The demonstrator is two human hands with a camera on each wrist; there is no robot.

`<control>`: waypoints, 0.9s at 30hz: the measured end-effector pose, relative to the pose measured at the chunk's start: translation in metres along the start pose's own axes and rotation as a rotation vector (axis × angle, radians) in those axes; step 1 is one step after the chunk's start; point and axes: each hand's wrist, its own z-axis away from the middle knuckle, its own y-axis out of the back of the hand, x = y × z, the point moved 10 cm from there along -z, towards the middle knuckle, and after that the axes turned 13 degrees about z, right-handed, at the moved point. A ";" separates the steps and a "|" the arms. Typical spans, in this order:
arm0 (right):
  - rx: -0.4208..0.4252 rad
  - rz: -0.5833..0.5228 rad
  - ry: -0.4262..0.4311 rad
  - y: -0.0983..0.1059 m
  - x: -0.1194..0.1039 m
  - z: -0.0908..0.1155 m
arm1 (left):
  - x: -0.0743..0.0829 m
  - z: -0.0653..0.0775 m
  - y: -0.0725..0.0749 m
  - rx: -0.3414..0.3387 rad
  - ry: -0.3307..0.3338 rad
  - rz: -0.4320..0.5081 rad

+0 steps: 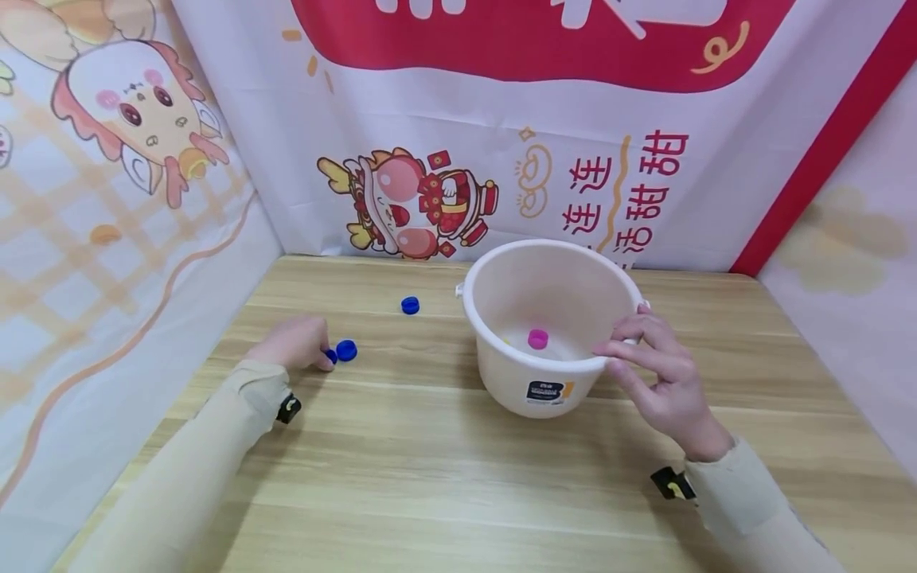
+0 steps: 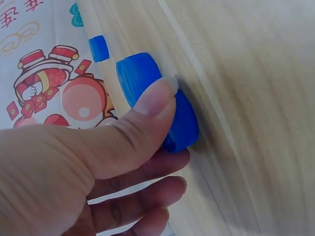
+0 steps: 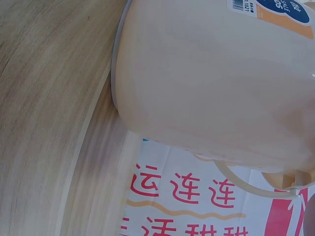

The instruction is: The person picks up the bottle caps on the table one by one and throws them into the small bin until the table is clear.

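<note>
My left hand pinches a blue bottle cap between thumb and index finger, low over the wooden table. Right beside it stands a second blue cap, and a third blue cap lies farther back. On the right, my right hand grips the rim of a cream plastic bucket, thumb on the outside. A pink cap lies on the bucket's floor, with a sliver of something yellow partly hidden by the rim. The right wrist view shows mostly the bucket's outer wall.
The wood-grain table carries all these things. A printed cloth hangs behind the bucket, and patterned cloth walls close off the left and right sides. The bucket's handle hangs along its far side.
</note>
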 end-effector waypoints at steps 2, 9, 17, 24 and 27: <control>0.006 -0.002 0.001 0.000 0.000 0.000 | 0.001 0.000 0.001 -0.001 0.000 0.000; 0.013 -0.013 -0.002 0.001 0.001 0.001 | 0.005 0.000 0.005 0.010 -0.019 -0.026; 0.017 -0.015 0.001 0.003 0.000 0.001 | 0.008 0.001 0.003 0.010 -0.043 -0.024; -0.006 0.006 -0.008 0.002 -0.001 0.000 | 0.003 0.004 -0.001 -0.012 -0.089 -0.014; -0.009 0.001 -0.010 0.002 -0.001 0.000 | -0.003 0.009 -0.001 -0.023 -0.075 0.005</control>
